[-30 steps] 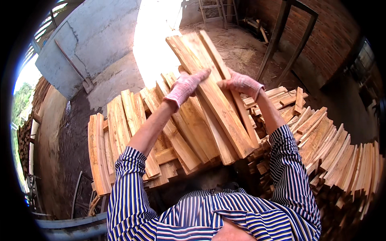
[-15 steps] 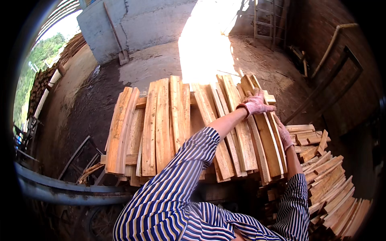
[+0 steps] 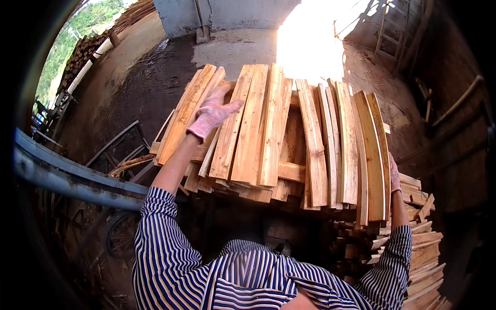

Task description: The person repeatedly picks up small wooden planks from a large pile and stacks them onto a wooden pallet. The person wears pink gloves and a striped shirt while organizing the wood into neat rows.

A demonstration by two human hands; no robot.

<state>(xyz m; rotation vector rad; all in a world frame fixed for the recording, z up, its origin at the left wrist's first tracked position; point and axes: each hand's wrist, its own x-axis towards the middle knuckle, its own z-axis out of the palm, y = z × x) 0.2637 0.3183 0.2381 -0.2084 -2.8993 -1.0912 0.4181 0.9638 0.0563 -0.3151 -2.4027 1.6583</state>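
My left hand [image 3: 213, 113], in a pink-and-white knit glove, is open over the left boards [image 3: 188, 116]. Its thumb reaches toward the neighbouring board [image 3: 232, 132]; the fingertips are slightly blurred. My right hand [image 3: 394, 176], also gloved, lies flat along the outer side of the rightmost board [image 3: 381, 155], partly hidden by it. Between my hands, rough sawn boards stand side by side in a row, pointing away from me. A wide gap in the middle shows a wooden crosspiece [image 3: 292, 171] beneath them.
More cut wood [image 3: 426, 248] is piled at the lower right. A blue metal rail [image 3: 82, 181] runs along the left, beside a metal frame [image 3: 116, 147]. A shovel [image 3: 202, 33] leans on the far wall, and a ladder [image 3: 391, 31] stands at the back right.
My left hand has moved from the right-hand boards across to the left ones. My right hand stays at the right side. The boards on the right stand closer together, and the middle gap is wider.
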